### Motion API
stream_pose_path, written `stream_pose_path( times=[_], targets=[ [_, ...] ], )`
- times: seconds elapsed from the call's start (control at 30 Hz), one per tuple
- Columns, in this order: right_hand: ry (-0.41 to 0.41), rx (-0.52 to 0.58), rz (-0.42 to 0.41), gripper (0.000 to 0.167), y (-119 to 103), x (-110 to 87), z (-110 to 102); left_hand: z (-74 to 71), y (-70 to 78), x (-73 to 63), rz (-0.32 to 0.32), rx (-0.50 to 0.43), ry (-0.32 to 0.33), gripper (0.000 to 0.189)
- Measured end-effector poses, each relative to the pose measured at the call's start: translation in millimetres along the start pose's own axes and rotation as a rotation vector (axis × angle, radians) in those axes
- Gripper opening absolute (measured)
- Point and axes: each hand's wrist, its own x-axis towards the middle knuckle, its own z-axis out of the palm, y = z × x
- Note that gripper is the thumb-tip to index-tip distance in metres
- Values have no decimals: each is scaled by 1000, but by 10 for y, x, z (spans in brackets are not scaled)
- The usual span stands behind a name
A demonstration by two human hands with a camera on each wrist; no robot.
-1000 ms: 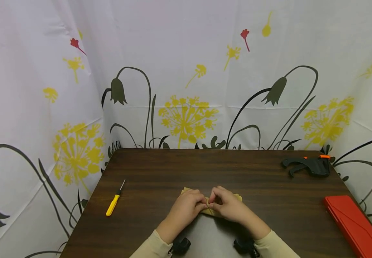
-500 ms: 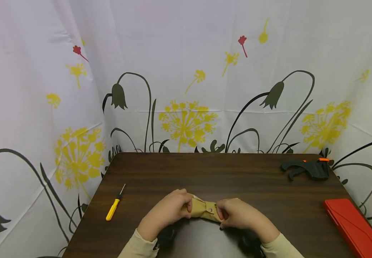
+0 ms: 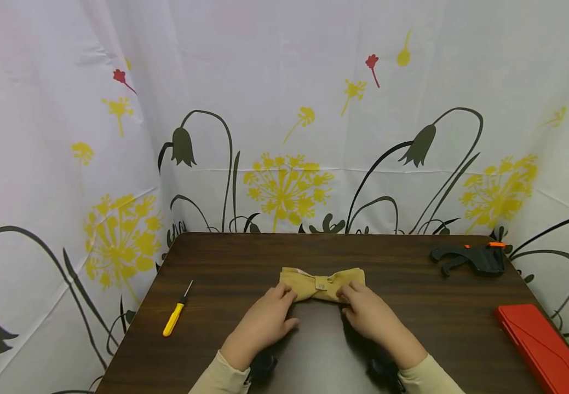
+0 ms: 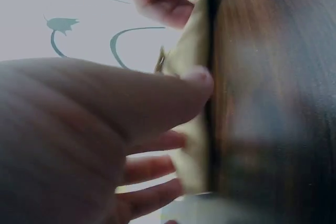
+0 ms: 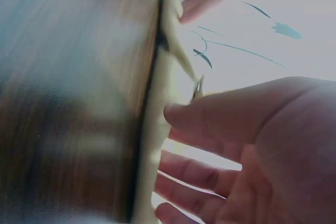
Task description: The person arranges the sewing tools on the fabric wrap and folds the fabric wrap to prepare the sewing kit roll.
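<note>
A folded tan cloth bundle [image 3: 300, 283] lies across the middle of the table, cinched into a bow shape by a short strap with a metal snap [image 3: 321, 287]. My left hand [image 3: 264, 318] touches its near left edge with the fingertips, thumb held apart. On the other side, my right hand [image 3: 374, 316] rests its fingertips on the near right edge. In the left wrist view the fingers [image 4: 149, 167] are loosely extended beside the cloth. The right wrist view has the thumb [image 5: 181, 116] against the bundle and the other fingers spread behind it.
A yellow-handled screwdriver [image 3: 174, 317] lies to the left on the dark wood table [image 3: 245, 257]. At the back right is a black clamp [image 3: 476, 258] with orange parts. A red case [image 3: 547, 345] sits along the right edge. A flower-print curtain [image 3: 284, 71] hangs behind.
My hands were pinching the bundle's middle together, then gripped its two ends with the snap showing. Now the bundle lies farther from me, and both hands have loosened to fingertip contact.
</note>
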Motion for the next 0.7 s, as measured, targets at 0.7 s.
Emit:
stream_pose_path(
  times=[0.7],
  targets=[
    [-205,134,49,71,125,-2,-49,224,-179,-2,-2,-140,-47,85]
  ],
)
